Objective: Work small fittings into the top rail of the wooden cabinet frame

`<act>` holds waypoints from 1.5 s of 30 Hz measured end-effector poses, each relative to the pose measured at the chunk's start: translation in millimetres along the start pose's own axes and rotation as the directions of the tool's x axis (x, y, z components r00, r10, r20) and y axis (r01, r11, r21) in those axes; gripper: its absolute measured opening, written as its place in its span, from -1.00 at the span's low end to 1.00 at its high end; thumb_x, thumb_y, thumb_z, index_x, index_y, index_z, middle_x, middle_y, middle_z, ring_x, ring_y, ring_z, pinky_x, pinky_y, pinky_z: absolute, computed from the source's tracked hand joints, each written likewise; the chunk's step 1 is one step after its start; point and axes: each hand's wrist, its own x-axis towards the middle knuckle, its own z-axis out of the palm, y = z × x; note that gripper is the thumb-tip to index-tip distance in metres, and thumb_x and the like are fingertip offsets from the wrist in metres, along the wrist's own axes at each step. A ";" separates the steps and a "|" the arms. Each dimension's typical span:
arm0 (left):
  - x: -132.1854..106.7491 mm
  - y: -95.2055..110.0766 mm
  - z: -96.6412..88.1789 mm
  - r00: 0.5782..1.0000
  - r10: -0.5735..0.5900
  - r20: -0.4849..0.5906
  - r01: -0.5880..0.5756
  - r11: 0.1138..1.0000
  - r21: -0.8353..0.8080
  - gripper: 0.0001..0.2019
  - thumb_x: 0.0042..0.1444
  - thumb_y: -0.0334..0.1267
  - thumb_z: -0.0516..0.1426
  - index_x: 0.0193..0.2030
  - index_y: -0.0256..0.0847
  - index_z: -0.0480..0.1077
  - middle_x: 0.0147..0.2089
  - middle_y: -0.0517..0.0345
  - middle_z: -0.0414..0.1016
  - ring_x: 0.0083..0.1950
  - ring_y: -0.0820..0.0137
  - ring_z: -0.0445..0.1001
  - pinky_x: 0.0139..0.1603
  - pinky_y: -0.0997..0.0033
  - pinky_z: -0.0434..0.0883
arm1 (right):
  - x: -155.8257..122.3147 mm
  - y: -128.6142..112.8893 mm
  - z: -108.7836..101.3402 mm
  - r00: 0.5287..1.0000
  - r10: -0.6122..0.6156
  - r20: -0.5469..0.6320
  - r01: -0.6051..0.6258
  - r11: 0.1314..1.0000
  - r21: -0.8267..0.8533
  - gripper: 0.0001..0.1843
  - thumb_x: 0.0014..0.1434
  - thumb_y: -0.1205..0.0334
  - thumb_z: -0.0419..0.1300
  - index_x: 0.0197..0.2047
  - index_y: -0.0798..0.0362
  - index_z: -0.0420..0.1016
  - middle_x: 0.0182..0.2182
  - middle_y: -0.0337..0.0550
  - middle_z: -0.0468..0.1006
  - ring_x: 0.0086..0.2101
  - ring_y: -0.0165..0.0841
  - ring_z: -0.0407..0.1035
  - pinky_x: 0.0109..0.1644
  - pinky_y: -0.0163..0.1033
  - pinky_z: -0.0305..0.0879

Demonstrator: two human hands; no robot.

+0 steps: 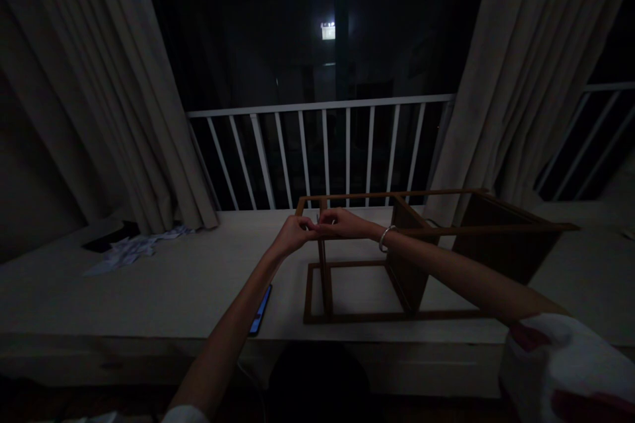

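Observation:
A brown wooden shelf frame point(364, 318) lies on its side on the pale window ledge, its panels standing upright toward the right. At the frame's left end my left hand point(294, 234) is closed, thumb and fingertips pinched together beside the upper rail. My right hand point(340, 221), with a bracelet point(384, 238) on its wrist, is also pinched and meets the left fingertips over that rail. A small thin item seems to stick up at the right fingers, too dark and small to name. What lies between the left fingers is hidden.
A phone point(260, 310) with a lit screen lies near the ledge's point(223, 271) front edge, left of the frame. Crumpled papers point(131, 250) lie at the far left below a curtain point(114, 92). A white railing point(325, 107) crosses the dark window behind.

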 end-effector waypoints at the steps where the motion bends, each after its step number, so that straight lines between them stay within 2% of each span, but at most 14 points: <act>1: 0.1 -0.6 0.5 1.000 0.010 0.000 -0.010 1.000 -0.010 -0.75 -0.27 -0.16 0.21 -0.58 -0.35 0.38 -0.67 0.29 0.25 -0.61 0.62 0.15 -0.60 0.60 0.08 | 0.8 -1.1 0.1 1.000 -0.008 0.001 0.008 1.000 -0.024 -0.53 0.00 -0.10 0.03 -0.35 0.20 0.40 -0.47 -0.19 0.41 -0.45 -0.50 0.22 -0.39 -0.40 0.13; 7: -4.1 -1.3 4.9 0.999 0.013 -0.040 -0.014 0.999 -0.035 -0.79 -0.25 -0.20 0.20 -0.58 -0.36 0.37 -0.58 0.22 0.36 -0.51 0.53 0.30 -0.49 0.56 0.23 | 6.2 -0.1 4.4 0.999 -0.033 -0.012 0.032 0.996 -0.084 -0.54 0.02 -0.09 0.02 -0.32 0.20 0.38 -0.45 -0.18 0.40 -0.48 -0.53 0.20 -0.42 -0.42 0.12; 15: -7.4 -6.7 9.3 0.986 0.041 -0.160 -0.018 0.990 0.141 -0.80 -0.19 -0.18 0.15 -0.55 -0.32 0.39 -0.59 0.24 0.35 -0.52 0.53 0.28 -0.52 0.57 0.18 | 5.7 8.0 7.2 1.000 -0.011 0.010 0.010 0.997 0.074 -0.58 0.02 -0.06 0.04 -0.30 0.19 0.32 -0.43 -0.20 0.37 -0.44 -0.51 0.22 -0.40 -0.41 0.15; 22: -10.6 -2.2 4.5 0.991 0.081 -0.103 -0.064 0.984 0.165 -0.76 -0.14 -0.14 0.13 -0.49 -0.32 0.42 -0.59 0.22 0.33 -0.53 0.54 0.24 -0.52 0.56 0.16 | 5.7 7.9 5.1 0.999 -0.048 0.022 0.046 0.995 0.090 -0.58 0.02 -0.05 0.05 -0.30 0.19 0.30 -0.44 -0.22 0.34 -0.45 -0.52 0.18 -0.40 -0.41 0.13; 25: -17.7 1.3 -1.0 0.987 0.152 -0.045 -0.142 0.972 0.187 -0.75 -0.08 -0.15 0.11 -0.38 -0.30 0.45 -0.49 0.17 0.39 -0.47 0.51 0.27 -0.45 0.53 0.21 | 6.3 8.9 5.1 0.998 -0.060 0.018 0.058 0.995 0.081 -0.57 0.01 -0.07 0.05 -0.31 0.19 0.31 -0.45 -0.22 0.33 -0.45 -0.52 0.18 -0.41 -0.41 0.13; 27: -23.3 2.3 -4.8 0.978 0.207 -0.033 -0.195 0.956 0.220 -0.78 -0.05 -0.17 0.09 -0.38 -0.28 0.45 -0.44 0.14 0.40 -0.41 0.49 0.30 -0.38 0.52 0.24 | 6.8 9.7 5.8 0.998 -0.059 0.020 0.057 0.995 0.081 -0.56 0.01 -0.08 0.05 -0.32 0.19 0.31 -0.46 -0.23 0.33 -0.45 -0.51 0.18 -0.41 -0.41 0.13; 29: -27.6 1.8 -8.4 0.964 0.250 -0.086 -0.219 0.937 0.271 -0.81 -0.04 -0.18 0.09 -0.43 -0.26 0.43 -0.43 0.14 0.38 -0.36 0.47 0.31 -0.33 0.50 0.26 | 7.3 10.4 6.7 0.997 -0.070 0.028 0.067 0.994 0.084 -0.58 0.02 -0.07 0.04 -0.32 0.19 0.30 -0.47 -0.24 0.31 -0.47 -0.52 0.16 -0.42 -0.41 0.12; 31: -29.2 -0.3 -12.0 0.940 0.278 -0.197 -0.210 0.929 0.306 -0.83 -0.03 -0.19 0.08 -0.46 -0.26 0.39 -0.40 0.13 0.35 -0.30 0.45 0.31 -0.28 0.48 0.28 | 7.6 11.0 7.3 0.995 -0.088 0.047 0.083 0.992 0.091 -0.60 0.05 -0.05 0.02 -0.32 0.19 0.29 -0.49 -0.25 0.29 -0.49 -0.53 0.14 -0.43 -0.41 0.10; 33: -27.9 -3.6 -15.6 0.901 0.291 -0.321 -0.189 0.931 0.313 -0.84 -0.02 -0.20 0.07 -0.43 -0.25 0.35 -0.33 0.11 0.34 -0.22 0.43 0.31 -0.23 0.45 0.30 | 8.1 11.6 7.9 0.994 -0.093 0.059 0.088 0.992 0.092 -0.62 0.07 -0.03 0.01 -0.32 0.18 0.28 -0.50 -0.26 0.28 -0.49 -0.53 0.13 -0.44 -0.41 0.09; 35: -25.0 -7.3 -18.7 0.877 0.289 -0.385 -0.171 0.935 0.311 -0.84 -0.01 -0.20 0.06 -0.33 -0.24 0.35 -0.25 0.09 0.34 -0.14 0.40 0.31 -0.18 0.41 0.31 | 8.6 12.5 8.4 0.995 -0.083 0.060 0.078 0.993 0.083 -0.62 0.07 -0.03 0.00 -0.32 0.18 0.27 -0.51 -0.27 0.28 -0.49 -0.53 0.13 -0.43 -0.41 0.09; 37: -22.4 -10.6 -20.1 0.887 0.275 -0.372 -0.157 0.936 0.316 -0.79 0.00 -0.20 0.05 -0.23 -0.21 0.34 -0.18 0.08 0.35 -0.10 0.38 0.30 -0.16 0.37 0.31 | 9.1 13.6 8.8 0.996 -0.073 0.057 0.069 0.995 0.077 -0.62 0.06 -0.03 0.01 -0.33 0.17 0.27 -0.52 -0.28 0.27 -0.50 -0.53 0.12 -0.43 -0.41 0.09; 39: -21.4 -12.7 -19.4 0.912 0.269 -0.310 -0.158 0.928 0.338 -0.78 0.02 -0.21 0.04 -0.20 -0.20 0.35 -0.17 0.08 0.36 -0.10 0.36 0.30 -0.16 0.35 0.31 | 9.4 14.3 8.9 0.995 -0.076 0.062 0.071 0.994 0.080 -0.63 0.06 -0.03 0.01 -0.33 0.17 0.27 -0.52 -0.28 0.26 -0.50 -0.53 0.12 -0.43 -0.41 0.09; 42: -23.4 -12.2 -16.2 0.927 0.287 -0.242 -0.179 0.904 0.388 -0.83 0.04 -0.22 0.02 -0.32 -0.21 0.37 -0.26 0.09 0.38 -0.15 0.37 0.31 -0.16 0.35 0.31 | 9.3 13.7 8.5 0.993 -0.090 0.070 0.083 0.992 0.096 -0.64 0.07 -0.02 0.01 -0.32 0.16 0.26 -0.52 -0.28 0.26 -0.50 -0.54 0.12 -0.44 -0.42 0.09; 45: -27.3 -7.7 -14.6 0.924 0.292 -0.245 -0.175 0.896 0.409 -0.84 0.03 -0.22 0.01 -0.38 -0.22 0.36 -0.31 0.11 0.37 -0.19 0.39 0.32 -0.19 0.37 0.31 | 8.9 11.9 7.3 0.993 -0.092 0.074 0.084 0.990 0.113 -0.65 0.07 -0.01 0.01 -0.33 0.16 0.26 -0.50 -0.26 0.30 -0.48 -0.53 0.16 -0.41 -0.41 0.11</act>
